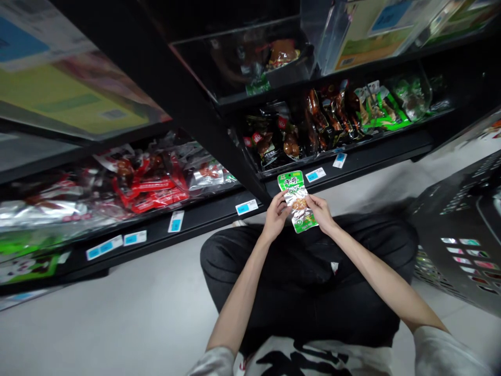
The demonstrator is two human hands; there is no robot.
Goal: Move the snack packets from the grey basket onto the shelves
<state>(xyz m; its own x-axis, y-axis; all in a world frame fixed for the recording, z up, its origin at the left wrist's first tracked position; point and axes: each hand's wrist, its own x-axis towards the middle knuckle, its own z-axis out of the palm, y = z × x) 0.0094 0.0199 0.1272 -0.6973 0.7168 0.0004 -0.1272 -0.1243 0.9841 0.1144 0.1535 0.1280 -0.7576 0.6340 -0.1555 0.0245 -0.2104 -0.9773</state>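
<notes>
A green and silver snack packet point(298, 202) with dark printed characters is held upright, its front towards me, above my crossed legs. My left hand point(277, 215) pinches its left edge. On the opposite edge, the thumb and fingers of my right hand point(320, 213) are closed. Just beyond the packet runs the black front edge of the bottom shelf, with a price tag point(315, 175) close to the packet's top. Clear trays there hold dark vacuum-packed snacks point(291, 141) and green packets point(385, 109).
Red packets point(156, 183) and silver ones fill the lower shelf at left, behind more price tags point(104, 247). A dark upright post point(188, 78) divides the shelving. At right stands a grey perforated basket point(434, 230) with coloured items showing through its holes. Pale floor point(129, 313) lies at lower left.
</notes>
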